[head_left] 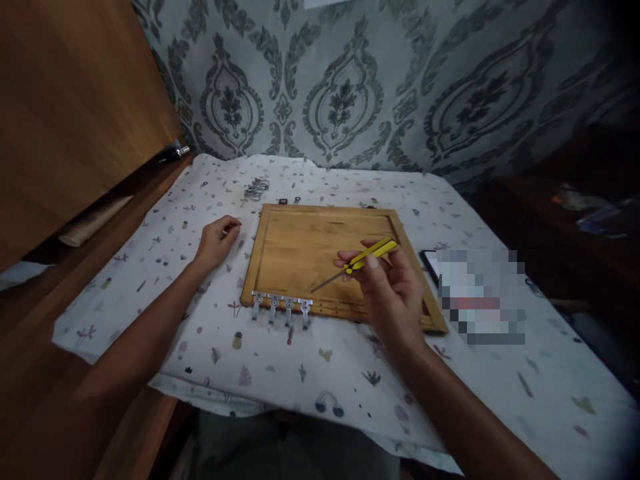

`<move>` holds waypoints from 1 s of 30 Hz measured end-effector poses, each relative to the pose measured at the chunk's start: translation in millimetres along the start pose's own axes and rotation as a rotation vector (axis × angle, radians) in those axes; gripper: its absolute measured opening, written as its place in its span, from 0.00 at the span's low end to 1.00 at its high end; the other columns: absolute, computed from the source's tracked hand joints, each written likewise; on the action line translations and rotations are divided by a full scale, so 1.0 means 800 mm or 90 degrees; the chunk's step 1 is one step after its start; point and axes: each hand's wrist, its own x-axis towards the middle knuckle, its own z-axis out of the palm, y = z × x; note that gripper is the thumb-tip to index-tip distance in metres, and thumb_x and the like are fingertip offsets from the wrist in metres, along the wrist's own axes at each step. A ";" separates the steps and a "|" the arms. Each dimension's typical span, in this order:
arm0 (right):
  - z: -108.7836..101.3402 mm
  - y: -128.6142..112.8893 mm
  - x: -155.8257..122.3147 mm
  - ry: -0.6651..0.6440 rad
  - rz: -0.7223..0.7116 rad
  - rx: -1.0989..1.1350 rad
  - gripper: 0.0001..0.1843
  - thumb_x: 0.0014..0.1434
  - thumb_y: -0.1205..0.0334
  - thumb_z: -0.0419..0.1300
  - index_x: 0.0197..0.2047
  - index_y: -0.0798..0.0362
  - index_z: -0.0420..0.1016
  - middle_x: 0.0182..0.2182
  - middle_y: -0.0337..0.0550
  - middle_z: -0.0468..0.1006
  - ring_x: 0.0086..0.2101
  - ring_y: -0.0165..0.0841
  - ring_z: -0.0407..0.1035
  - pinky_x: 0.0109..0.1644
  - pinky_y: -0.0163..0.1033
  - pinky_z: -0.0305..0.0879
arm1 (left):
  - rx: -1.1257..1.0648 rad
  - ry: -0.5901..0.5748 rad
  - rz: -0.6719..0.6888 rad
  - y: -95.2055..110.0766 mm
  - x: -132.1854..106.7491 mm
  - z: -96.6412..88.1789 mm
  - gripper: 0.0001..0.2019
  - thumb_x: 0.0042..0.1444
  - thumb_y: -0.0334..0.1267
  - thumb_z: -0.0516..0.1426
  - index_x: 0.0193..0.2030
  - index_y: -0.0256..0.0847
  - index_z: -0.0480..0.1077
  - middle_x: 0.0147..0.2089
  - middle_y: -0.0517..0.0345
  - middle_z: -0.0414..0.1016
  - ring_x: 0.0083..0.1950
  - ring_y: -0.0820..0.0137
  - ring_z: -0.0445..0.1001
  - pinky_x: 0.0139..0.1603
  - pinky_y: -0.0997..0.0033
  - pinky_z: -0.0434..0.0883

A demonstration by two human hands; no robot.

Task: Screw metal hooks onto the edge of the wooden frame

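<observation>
My right hand (393,287) is closed round the yellow handle of a screwdriver (373,255). The thin shaft points down and left, its tip over the front part of a framed wooden board (320,250). Along the board's near edge, at the left, several metal hooks (273,305) sit side by side and jut toward me. Left of the board, my left hand (219,239) is low over the cloth with curled fingers and thumb pressed together. Whatever may be in that pinch is too small to make out.
A heap of loose metal hooks (257,189) lies behind the board at the left. Small dark fittings (283,201) show at its far edge. On the right lies a blurred-out object (480,297). A patterned cloth (280,387) covers the table; a wooden panel (80,100) stands left.
</observation>
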 end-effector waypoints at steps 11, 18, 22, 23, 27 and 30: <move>-0.007 0.003 0.005 0.030 0.054 0.097 0.11 0.63 0.52 0.62 0.47 0.45 0.70 0.38 0.41 0.83 0.39 0.36 0.80 0.45 0.44 0.76 | -0.005 0.002 -0.009 -0.004 -0.005 -0.004 0.14 0.65 0.44 0.56 0.49 0.34 0.71 0.43 0.54 0.75 0.41 0.71 0.75 0.43 0.65 0.76; -0.012 0.013 0.008 0.029 0.104 0.144 0.14 0.61 0.51 0.65 0.47 0.45 0.71 0.38 0.41 0.83 0.38 0.36 0.80 0.47 0.45 0.76 | 0.003 -0.009 -0.018 -0.006 -0.008 -0.006 0.15 0.65 0.45 0.56 0.50 0.35 0.70 0.45 0.53 0.74 0.42 0.70 0.75 0.44 0.64 0.77; -0.014 0.020 0.011 0.041 0.119 0.174 0.17 0.57 0.49 0.68 0.46 0.45 0.73 0.36 0.39 0.83 0.37 0.34 0.79 0.42 0.42 0.76 | 0.003 -0.014 -0.014 -0.007 -0.008 -0.006 0.15 0.65 0.44 0.56 0.51 0.35 0.70 0.47 0.52 0.74 0.44 0.69 0.75 0.46 0.62 0.76; -0.014 0.022 0.011 0.043 0.119 0.176 0.17 0.57 0.48 0.68 0.45 0.45 0.73 0.36 0.38 0.83 0.36 0.34 0.79 0.41 0.41 0.76 | 0.002 -0.013 -0.012 -0.008 -0.007 -0.005 0.15 0.65 0.44 0.56 0.51 0.35 0.70 0.47 0.52 0.74 0.45 0.68 0.75 0.46 0.62 0.76; -0.015 0.027 0.014 0.043 0.126 0.182 0.18 0.55 0.47 0.69 0.45 0.46 0.73 0.35 0.40 0.83 0.35 0.34 0.79 0.39 0.40 0.76 | -0.002 -0.012 0.000 -0.008 -0.006 -0.003 0.15 0.65 0.44 0.56 0.51 0.35 0.70 0.48 0.51 0.74 0.46 0.68 0.75 0.47 0.61 0.76; -0.016 0.029 0.018 0.046 0.134 0.194 0.19 0.53 0.47 0.71 0.43 0.47 0.74 0.34 0.39 0.84 0.35 0.33 0.80 0.37 0.37 0.75 | -0.003 -0.010 0.012 -0.006 -0.006 -0.002 0.15 0.65 0.44 0.56 0.52 0.35 0.70 0.48 0.51 0.74 0.46 0.68 0.75 0.47 0.61 0.76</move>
